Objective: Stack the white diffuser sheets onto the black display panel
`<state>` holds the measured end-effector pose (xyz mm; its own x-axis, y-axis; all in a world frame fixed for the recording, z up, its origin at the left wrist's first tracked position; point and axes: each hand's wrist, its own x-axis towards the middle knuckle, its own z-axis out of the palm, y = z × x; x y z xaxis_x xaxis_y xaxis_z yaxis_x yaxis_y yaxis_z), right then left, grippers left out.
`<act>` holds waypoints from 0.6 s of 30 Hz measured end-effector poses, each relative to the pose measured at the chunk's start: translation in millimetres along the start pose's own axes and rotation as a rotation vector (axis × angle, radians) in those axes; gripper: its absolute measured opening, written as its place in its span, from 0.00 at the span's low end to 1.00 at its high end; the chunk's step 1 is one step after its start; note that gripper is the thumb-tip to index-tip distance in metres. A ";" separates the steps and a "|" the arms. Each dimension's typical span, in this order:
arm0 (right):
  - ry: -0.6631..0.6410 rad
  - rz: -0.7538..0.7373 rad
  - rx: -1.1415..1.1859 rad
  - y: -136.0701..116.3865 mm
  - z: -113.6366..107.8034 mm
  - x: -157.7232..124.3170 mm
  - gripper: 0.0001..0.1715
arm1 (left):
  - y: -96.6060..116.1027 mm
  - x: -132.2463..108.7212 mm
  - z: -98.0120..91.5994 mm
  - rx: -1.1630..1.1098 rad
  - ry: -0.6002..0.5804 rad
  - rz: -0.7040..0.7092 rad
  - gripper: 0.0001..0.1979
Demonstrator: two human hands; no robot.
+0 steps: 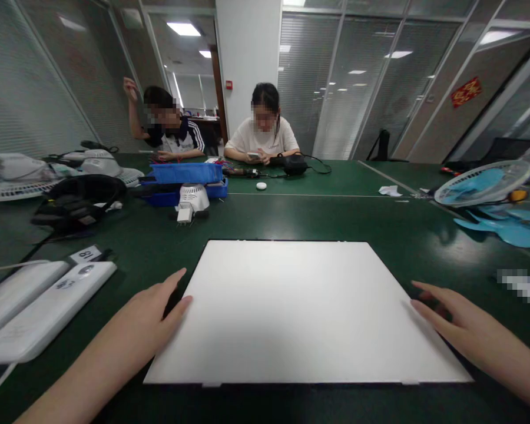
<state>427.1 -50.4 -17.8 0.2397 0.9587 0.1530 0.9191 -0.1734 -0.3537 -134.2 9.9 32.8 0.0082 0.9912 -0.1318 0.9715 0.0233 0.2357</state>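
Note:
A white flat panel (309,312) lies face up in front of me, with a thin dark rim along its far edge and small tabs on its near edge. My left hand (159,309) grips its left side, thumb at the edge and index finger stretched forward. On the opposite side, my right hand (450,315) holds the right edge, thumb against it and the other fingers partly curled. The fingers' undersides and whatever lies beneath the panel are hidden.
The green table (335,221) carries white power banks (66,306) at left, a black strap-like item (79,200), blue trays (185,174) and a white fan part (192,203). Blue fan blades (507,227) lie at right. Two people sit across, one with a phone (253,156).

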 end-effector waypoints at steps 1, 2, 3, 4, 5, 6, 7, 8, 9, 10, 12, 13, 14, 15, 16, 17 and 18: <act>0.019 0.018 0.022 -6.6 3.7 -9.9 0.47 | 0.3 -0.3 5.3 -0.068 0.004 -0.004 0.39; 0.031 0.032 0.041 -13.5 7.0 -17.5 0.50 | 1.1 0.0 9.5 -0.124 0.007 -0.012 0.40; 0.038 0.041 0.058 -19.9 9.8 -23.0 0.50 | 2.3 0.8 12.9 -0.164 0.013 -0.021 0.40; 0.041 0.032 0.063 -24.9 12.1 -26.6 0.49 | 3.7 2.0 15.5 -0.187 0.023 -0.024 0.41; 0.039 0.016 0.061 -28.0 13.9 -28.6 0.47 | 5.4 3.4 17.5 -0.196 0.037 -0.021 0.41; 0.035 0.001 0.055 -28.8 15.3 -29.3 0.44 | 7.6 4.8 19.1 -0.197 0.051 -0.014 0.41; 0.027 -0.011 0.043 -27.4 16.4 -29.2 0.42 | 10.4 6.0 20.6 -0.193 0.059 -0.004 0.40; 0.023 -0.013 0.024 -23.7 17.1 -28.4 0.41 | 14.2 7.0 21.9 -0.187 0.063 0.006 0.39; 0.024 -0.006 0.001 -18.3 17.6 -27.2 0.40 | 18.9 7.8 23.3 -0.179 0.068 0.019 0.38; 0.025 0.004 -0.022 -11.4 17.6 -25.9 0.39 | 24.8 8.4 24.6 -0.167 0.074 0.035 0.37; 0.031 0.028 -0.067 4.9 16.0 -23.6 0.38 | 40.0 9.4 26.5 -0.139 0.091 0.083 0.34; 0.028 0.044 -0.086 13.6 14.2 -22.9 0.38 | 49.0 10.2 27.1 -0.125 0.094 0.113 0.32; 0.026 0.060 -0.102 22.2 11.7 -22.6 0.38 | 58.8 11.6 27.3 -0.110 0.091 0.141 0.31; 0.024 0.081 -0.116 30.5 8.7 -22.7 0.39 | 69.1 13.5 27.4 -0.096 0.083 0.164 0.30; 0.024 0.107 -0.129 38.4 5.3 -23.0 0.39 | 79.8 16.1 27.4 -0.084 0.071 0.182 0.29; 0.026 0.136 -0.140 45.7 1.7 -23.5 0.40 | 90.6 19.4 27.6 -0.075 0.061 0.198 0.28; 0.026 0.167 -0.148 52.3 -2.0 -24.0 0.41 | 101.5 23.3 28.0 -0.070 0.051 0.216 0.28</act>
<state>470.0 -83.0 -38.1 0.3989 0.9080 0.1282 0.9013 -0.3625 -0.2370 -28.7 31.7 26.7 0.2004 0.9795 -0.0222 0.9296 -0.1830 0.3199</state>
